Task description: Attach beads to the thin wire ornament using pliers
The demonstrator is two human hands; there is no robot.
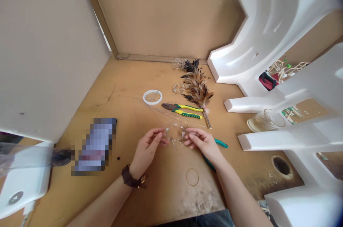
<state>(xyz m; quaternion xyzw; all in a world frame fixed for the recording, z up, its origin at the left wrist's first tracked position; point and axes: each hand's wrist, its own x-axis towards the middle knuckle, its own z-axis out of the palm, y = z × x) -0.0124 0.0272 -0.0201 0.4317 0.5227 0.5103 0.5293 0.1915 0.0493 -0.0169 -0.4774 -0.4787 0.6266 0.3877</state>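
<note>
Nearest the camera, two bare forearms [104, 202], both cut off at the lower edge, with one brown watch [130, 177] on the left wrist. Left hand [147, 144] in a narrow pinch, thumb and fingertips on the left side of one beaded wire ring [167, 129]. Right hand [202, 143] just as narrow, pinching at the opposite side. Ring held just on the near side of one pair of yellow-and-green pliers [175, 107].

One teal-handled tool [221, 143], nearer than the pliers and to their right. One thin tan loop [187, 176], well apart on the near side of the pliers. One white hoop [152, 103], to the left of the pliers and slightly beyond. Several loose wires [146, 105] around the pliers, too fine to count. Beyond the pliers, one bunch of feathers [197, 84], with stem end just beside the handles, and two wire tangles [178, 88]. Left of the pliers and nearer, one phone [93, 144]. Far right of the pliers, one drinking glass [264, 121] among the arms of one white frame [257, 41].

Working end of the teal-handled tool hidden under right hand and forearm. Ring partly behind fingers, beads impossible to count surely. Phone blurred into blocks. White frame cut off at the right edge.
</note>
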